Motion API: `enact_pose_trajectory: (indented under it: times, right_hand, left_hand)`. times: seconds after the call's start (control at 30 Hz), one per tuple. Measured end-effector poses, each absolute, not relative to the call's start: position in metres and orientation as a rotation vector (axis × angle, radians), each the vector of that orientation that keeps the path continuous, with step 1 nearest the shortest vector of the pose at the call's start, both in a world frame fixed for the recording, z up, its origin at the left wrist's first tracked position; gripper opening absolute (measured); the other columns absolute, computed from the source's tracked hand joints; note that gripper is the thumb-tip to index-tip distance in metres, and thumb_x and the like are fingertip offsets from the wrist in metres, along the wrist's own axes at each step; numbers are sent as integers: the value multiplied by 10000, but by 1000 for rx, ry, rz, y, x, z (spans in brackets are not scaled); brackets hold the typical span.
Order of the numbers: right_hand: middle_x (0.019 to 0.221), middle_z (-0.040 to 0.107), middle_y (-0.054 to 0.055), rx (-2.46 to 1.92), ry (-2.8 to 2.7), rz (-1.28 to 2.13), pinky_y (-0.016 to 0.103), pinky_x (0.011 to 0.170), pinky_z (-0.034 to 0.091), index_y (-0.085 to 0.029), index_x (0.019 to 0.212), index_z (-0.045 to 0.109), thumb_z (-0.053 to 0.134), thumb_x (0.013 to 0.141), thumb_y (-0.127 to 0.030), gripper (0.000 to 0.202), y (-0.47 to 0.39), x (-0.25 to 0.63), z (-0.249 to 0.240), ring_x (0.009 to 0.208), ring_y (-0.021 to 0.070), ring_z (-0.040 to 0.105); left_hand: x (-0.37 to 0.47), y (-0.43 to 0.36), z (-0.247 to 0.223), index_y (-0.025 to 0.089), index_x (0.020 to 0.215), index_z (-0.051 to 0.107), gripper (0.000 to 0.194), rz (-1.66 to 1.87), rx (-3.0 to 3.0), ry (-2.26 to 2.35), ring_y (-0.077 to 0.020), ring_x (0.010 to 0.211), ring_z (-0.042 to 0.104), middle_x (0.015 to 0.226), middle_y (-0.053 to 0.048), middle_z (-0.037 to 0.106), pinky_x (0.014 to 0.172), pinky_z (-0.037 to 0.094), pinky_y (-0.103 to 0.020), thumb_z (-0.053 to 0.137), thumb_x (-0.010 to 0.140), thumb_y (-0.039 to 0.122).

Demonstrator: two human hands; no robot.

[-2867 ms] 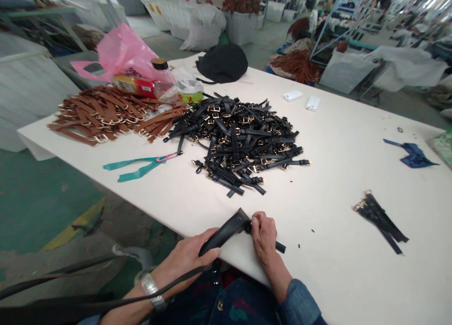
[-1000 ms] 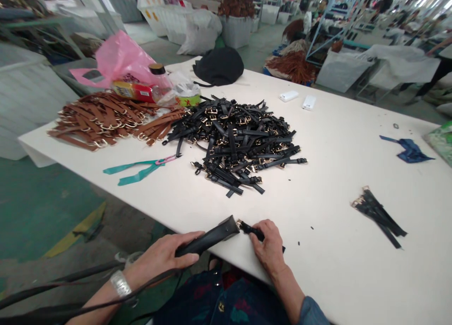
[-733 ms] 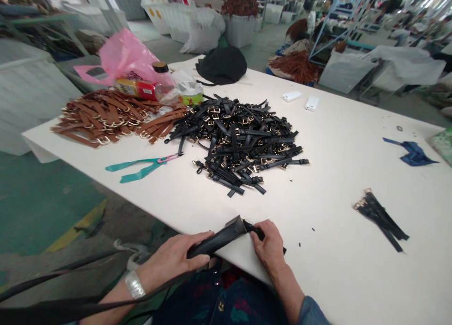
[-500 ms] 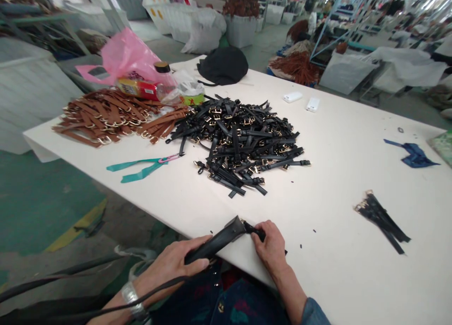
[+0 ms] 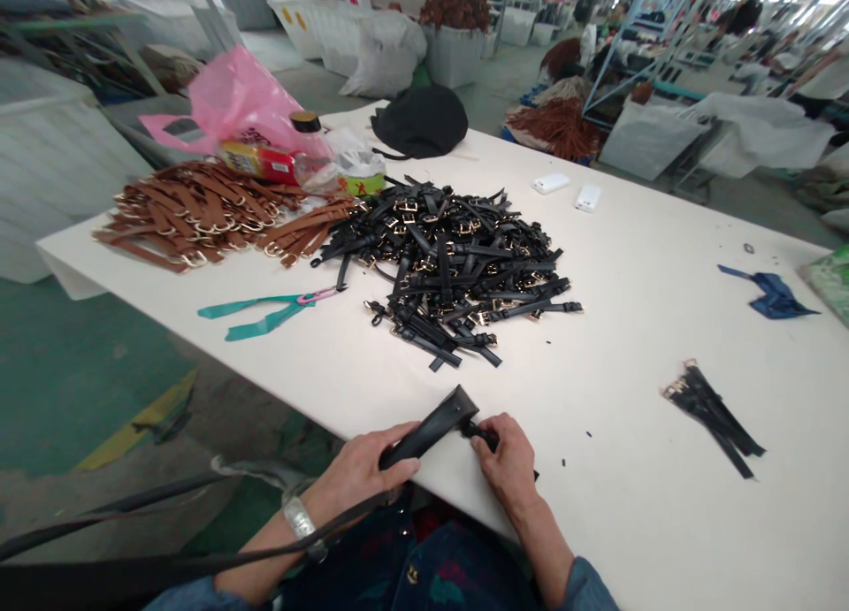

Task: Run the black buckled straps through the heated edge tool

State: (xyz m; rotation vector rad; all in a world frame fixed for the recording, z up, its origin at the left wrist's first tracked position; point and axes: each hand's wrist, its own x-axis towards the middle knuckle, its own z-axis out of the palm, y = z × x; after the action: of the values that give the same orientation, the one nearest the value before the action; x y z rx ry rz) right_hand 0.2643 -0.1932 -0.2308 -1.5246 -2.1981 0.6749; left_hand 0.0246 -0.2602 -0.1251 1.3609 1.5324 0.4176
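Wrapped round a wide black strap (image 5: 434, 423), my left hand (image 5: 364, 469) is at the table's near edge. The strap's broad end points up and right. My right hand (image 5: 505, 459) pinches a narrow black buckle strap (image 5: 478, 431) beside that end; part of it is hidden under the fingers, and its tip shows right of the hand. Beyond both hands lies a big heap of black buckle straps (image 5: 444, 266) with gold buckles. A small bundle of black straps (image 5: 717, 416) rests to the right.
On the white table (image 5: 616, 346) are brown straps (image 5: 199, 209), a pink bag (image 5: 242, 98), a bottle (image 5: 307, 147), teal-ribboned pink scissors (image 5: 311, 298), a black cap (image 5: 424, 123), two white objects (image 5: 587, 198) and blue cloth (image 5: 773, 294). Long black straps hang at the lower left.
My left hand has moved right and slightly up with the wide strap, whose end now sits higher and covers more of the narrow strap's buckle. My right hand has hardly moved.
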Motion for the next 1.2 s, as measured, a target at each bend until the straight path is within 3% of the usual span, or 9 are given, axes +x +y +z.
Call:
enact_pose_trajectory:
  times: [0.17, 0.4, 0.47, 0.57, 0.63, 0.73, 0.97, 1.2]
  right_hand:
    - [779, 592, 19, -1445, -2196, 698, 300, 685, 439, -222, 824, 619, 574, 771, -174, 84, -193, 266, -226, 760, 187, 564]
    - [851, 627, 61, -1116, -2283, 428, 321, 718, 441, -206, 867, 664, 517, 864, -132, 164, -198, 263, -232, 822, 196, 563]
    - [870, 636, 63, -1058, -2276, 464, 324, 717, 451, -212, 906, 669, 527, 877, -144, 160, -200, 265, -236, 826, 192, 573]
    - [948, 651, 76, -1007, -2277, 519, 350, 743, 466, -219, 940, 668, 557, 874, -166, 140, -205, 271, -240, 874, 203, 584]
    - [980, 658, 80, -1000, -2265, 570, 373, 771, 472, -215, 934, 658, 562, 871, -168, 123, -206, 273, -241, 903, 212, 585]
    - [957, 666, 71, -1005, -2224, 693, 386, 790, 485, -213, 938, 629, 551, 872, -164, 113, -206, 275, -239, 903, 210, 589]
    - [987, 635, 82, -1043, -2184, 765, 388, 812, 512, -211, 1107, 589, 567, 848, -152, 266, -203, 284, -242, 934, 218, 570]
    - [955, 595, 80, -1160, -2215, 685, 414, 795, 495, -217, 1036, 637, 618, 834, -203, 203, -203, 287, -248, 915, 236, 541]
  left_hand:
    - [2, -262, -121, 240, 1342, 528, 556, 448, 1342, 1451, -249, 991, 616, 1149, -5, 686, 925, 463, -316, 514, 861, 518]
    - [-33, -255, -102, 291, 1349, 518, 540, 408, 1376, 1510, -267, 1106, 582, 1292, 14, 615, 997, 419, -317, 548, 858, 514]
    - [-32, -251, -101, 301, 1341, 526, 535, 374, 1403, 1459, -257, 1071, 599, 1223, 22, 655, 947, 448, -289, 562, 849, 509]
    - [-27, -249, -105, 290, 1361, 501, 569, 270, 1396, 1386, -202, 822, 643, 998, 29, 718, 721, 499, -228, 539, 850, 537]
    - [-24, -250, -109, 265, 1344, 525, 580, 222, 1417, 1366, -190, 741, 625, 921, 24, 718, 651, 483, -218, 523, 846, 562]
    - [-24, -251, -111, 247, 1296, 577, 574, 209, 1455, 1357, -216, 803, 624, 952, 13, 714, 719, 476, -240, 525, 832, 582]
    - [-24, -251, -101, 256, 1276, 595, 586, 199, 1415, 1351, -226, 798, 627, 891, 27, 722, 710, 473, -243, 527, 809, 603]
    - [-8, -244, -107, 263, 1277, 590, 529, 101, 1558, 1405, -259, 932, 646, 1040, 4, 724, 820, 480, -273, 547, 819, 525]
